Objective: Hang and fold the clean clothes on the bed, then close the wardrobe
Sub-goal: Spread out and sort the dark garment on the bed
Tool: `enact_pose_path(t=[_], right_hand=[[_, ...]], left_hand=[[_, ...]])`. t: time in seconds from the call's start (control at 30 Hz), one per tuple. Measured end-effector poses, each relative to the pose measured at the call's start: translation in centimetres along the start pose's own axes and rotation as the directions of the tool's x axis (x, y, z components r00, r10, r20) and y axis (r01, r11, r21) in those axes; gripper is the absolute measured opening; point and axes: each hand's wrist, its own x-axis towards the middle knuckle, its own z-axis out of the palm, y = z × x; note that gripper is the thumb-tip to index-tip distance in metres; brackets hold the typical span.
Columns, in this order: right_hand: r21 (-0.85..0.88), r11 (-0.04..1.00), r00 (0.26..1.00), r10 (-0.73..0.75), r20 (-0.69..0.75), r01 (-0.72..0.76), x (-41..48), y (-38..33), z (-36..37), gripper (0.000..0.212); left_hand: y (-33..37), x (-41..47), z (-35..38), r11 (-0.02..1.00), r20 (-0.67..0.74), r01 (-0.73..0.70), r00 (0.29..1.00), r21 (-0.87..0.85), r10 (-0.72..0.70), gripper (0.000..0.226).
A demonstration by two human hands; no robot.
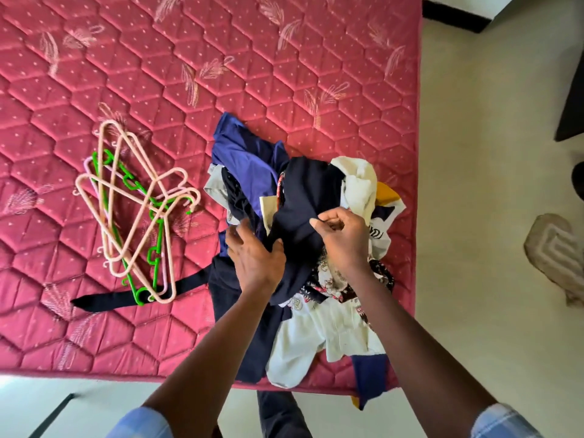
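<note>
We see the dark navy cloth garment [300, 197] draped over the mixed pile of clothes [331, 327] near the right edge of the pink quilted bed [221, 74], its long axis running far to near. Our left hand [256, 260] grips its left fold, thumb curled round it. Our right hand [343, 238] pinches its upper part.

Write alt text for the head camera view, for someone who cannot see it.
A person's left hand and right hand grip a navy garment on top of a jumbled clothes pile at the edge of a pink quilted mattress. Peach, green and lilac plastic hangers lie tangled on the mattress left of the pile.
</note>
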Motion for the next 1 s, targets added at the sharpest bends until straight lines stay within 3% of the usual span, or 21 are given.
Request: enact_pose_path(t=[0.07,0.17,0.2,0.27,0.3,0.37,0.43,0.5,0.57,0.67,0.8,0.87,0.93,1.0], right_hand=[[0.305,0.950,0.995,0.042,0.089,-0.067,-1.2,-3.2,-2.0,0.009],[0.568,0.802,0.970,0.059,0.237,-0.187,-2.2,-7.3,-5.2,0.009],[0.621,0.756,0.961,0.035,0.274,-0.205,-2.6,-8.8,-6.2,0.012],[0.668,0.720,0.948,-0.048,0.315,-0.186,-3.2,-11.9,-7.7,0.016],[0.667,0.730,0.944,-0.094,0.317,-0.151,-3.6,-13.5,-8.3,0.013],[0.642,0.764,0.940,-0.167,0.298,-0.068,-4.5,-16.8,-9.6,0.016],[0.674,0.737,0.940,-0.199,0.277,-0.043,-5.1,-19.4,-10.7,0.018],[0.741,0.670,0.935,-0.244,0.259,-0.030,-5.5,-20.5,-12.0,0.019],[0.656,0.749,0.928,-0.307,0.212,0.098,-5.7,-20.1,-12.3,0.038],[0.311,0.934,0.929,-0.260,0.264,0.173,-6.1,-17.9,-10.7,0.060],[-0.064,0.977,0.912,-0.167,0.376,0.205,-5.7,-15.8,-8.3,0.015],[-0.105,0.962,0.924,-0.206,0.323,0.251,-4.3,-15.8,-7.9,0.015],[-0.008,0.972,0.945,-0.226,0.237,0.235,-3.2,-17.7,-8.3,0.024],[0.147,0.971,0.961,-0.215,0.173,0.190,-4.0,-21.4,-10.1,0.020]], left_hand=[[2.0,-0.7,-1.8,0.998,-0.038,-0.053,0.998,-0.016,0.052,0.061],[5.2,-2.2,-5.7,0.929,0.132,-0.239,0.950,-0.283,0.284,0.057],[6.3,-3.0,-7.1,0.900,0.227,-0.278,0.904,-0.335,0.363,0.063],[8.4,-4.2,-9.1,0.885,0.342,-0.400,0.819,-0.237,0.461,0.086],[9.5,-4.7,-9.9,0.871,0.330,-0.465,0.806,-0.161,0.491,0.091],[12.3,-4.9,-11.7,0.829,0.235,-0.550,0.796,-0.104,0.558,0.065],[15.6,-5.0,-14.3,0.787,0.154,-0.582,0.775,-0.205,0.613,0.036],[19.2,-5.5,-17.4,0.701,0.075,-0.621,0.728,-0.351,0.682,0.040],[22.4,-7.2,-20.4,0.647,0.039,-0.606,0.715,-0.462,0.698,0.045],[26.1,-10.7,-23.8,0.605,0.035,-0.584,0.703,-0.541,0.710,0.039],[27.8,-14.1,-26.8,0.502,0.011,-0.533,0.678,-0.681,0.735,0.046],[28.2,-15.1,-28.1,0.460,-0.037,-0.522,0.689,-0.718,0.724,0.058],[28.4,-15.4,-29.8,0.408,-0.150,-0.526,0.730,-0.746,0.666,0.063],[28.1,-14.6,-31.9,0.369,-0.277,-0.544,0.772,-0.754,0.572,0.053]])
